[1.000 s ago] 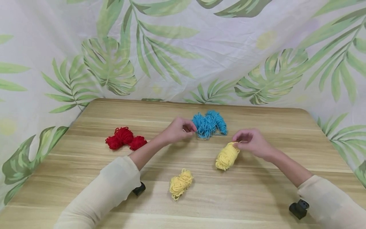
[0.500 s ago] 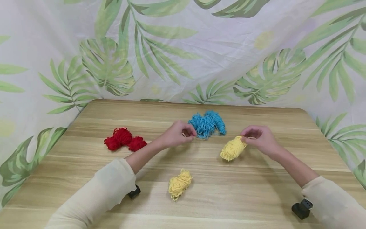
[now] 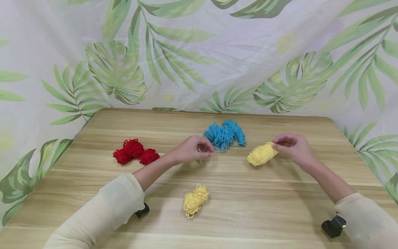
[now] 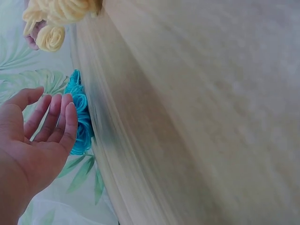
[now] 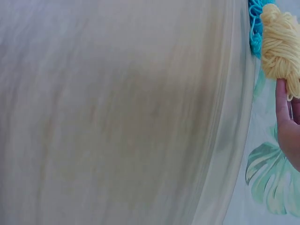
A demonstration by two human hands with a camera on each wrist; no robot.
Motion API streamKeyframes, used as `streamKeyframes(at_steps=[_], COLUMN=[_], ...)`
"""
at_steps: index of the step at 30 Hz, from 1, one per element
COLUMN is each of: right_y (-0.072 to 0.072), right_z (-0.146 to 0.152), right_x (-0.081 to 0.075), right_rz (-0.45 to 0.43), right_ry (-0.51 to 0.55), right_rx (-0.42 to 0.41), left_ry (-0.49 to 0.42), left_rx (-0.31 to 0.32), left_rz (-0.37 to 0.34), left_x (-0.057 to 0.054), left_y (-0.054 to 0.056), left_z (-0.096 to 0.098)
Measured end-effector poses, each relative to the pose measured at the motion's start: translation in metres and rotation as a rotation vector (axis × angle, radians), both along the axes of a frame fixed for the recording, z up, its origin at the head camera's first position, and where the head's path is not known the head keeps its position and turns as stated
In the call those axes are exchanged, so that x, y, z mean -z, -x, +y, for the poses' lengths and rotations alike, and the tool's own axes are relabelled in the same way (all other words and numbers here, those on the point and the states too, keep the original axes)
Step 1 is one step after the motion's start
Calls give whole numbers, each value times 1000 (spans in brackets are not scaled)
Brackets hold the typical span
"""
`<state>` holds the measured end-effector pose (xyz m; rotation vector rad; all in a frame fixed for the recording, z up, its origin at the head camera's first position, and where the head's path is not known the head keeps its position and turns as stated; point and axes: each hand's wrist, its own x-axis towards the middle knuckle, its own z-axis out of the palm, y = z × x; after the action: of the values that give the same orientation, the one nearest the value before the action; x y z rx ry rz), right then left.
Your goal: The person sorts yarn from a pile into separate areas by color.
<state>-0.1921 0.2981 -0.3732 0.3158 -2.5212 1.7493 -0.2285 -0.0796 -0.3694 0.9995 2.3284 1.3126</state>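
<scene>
My right hand (image 3: 295, 148) pinches one end of a yellow yarn bundle (image 3: 262, 155) between thumb and fingers, right of the blue yarn. The right wrist view shows that same yellow yarn bundle (image 5: 280, 47) from the side, at the fingertips. My left hand (image 3: 192, 149) hovers just in front of the blue yarn bundles (image 3: 222, 136), fingers loosely bent. Seen from the left wrist, the left hand (image 4: 40, 145) holds nothing, and its fingertips overlap the blue yarn (image 4: 80, 126). A second yellow yarn bundle (image 3: 196, 200) lies nearer the front of the table.
Red yarn bundles (image 3: 133, 149) lie together at the left, beyond my left forearm. All this is on a wood-grain table (image 3: 242, 214), with a leaf-print cloth (image 3: 186, 58) hanging behind its far edge. Black devices (image 3: 333, 226) stick out by both sleeves.
My right hand has carried the yellow yarn bundle to the right and a little farther back, turning it more level. My left hand has drawn slightly toward the front, still empty.
</scene>
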Motion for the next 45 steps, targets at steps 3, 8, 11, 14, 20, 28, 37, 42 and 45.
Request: streamKeyframes(at_steps=[3, 8, 11, 14, 20, 28, 37, 42, 45], right_y=[0, 1, 3, 4, 5, 7, 8, 8, 9], right_z=[7, 19, 25, 30, 38, 55, 71, 81, 86], right_x=[1, 2, 2, 3, 4, 5, 6, 9, 12], right_rz=[2, 2, -6, -7, -10, -18, -56, -50, -58], right_ry=[-21, -54, -70, -79, -54, -17, -33, 20, 57], right_rx=[28, 79, 112, 137, 152, 181, 226, 242, 247], left_ry=[-1, -8, -7, -2, 10, 26, 133, 184, 209], left_rx=[18, 44, 63, 97, 175, 223, 319, 362, 376], left_rz=[-1, -9, -9, -6, -25, -156, -280, -355, -385], left_x=[-1, -2, 0, 0, -2, -4, -4, -4, -5], left_y=[-2, -2, -1, 0, -2, -7, -10, -12, -13], left_z=[-1, -3, -4, -6, -9, -10, -15, -16, -16])
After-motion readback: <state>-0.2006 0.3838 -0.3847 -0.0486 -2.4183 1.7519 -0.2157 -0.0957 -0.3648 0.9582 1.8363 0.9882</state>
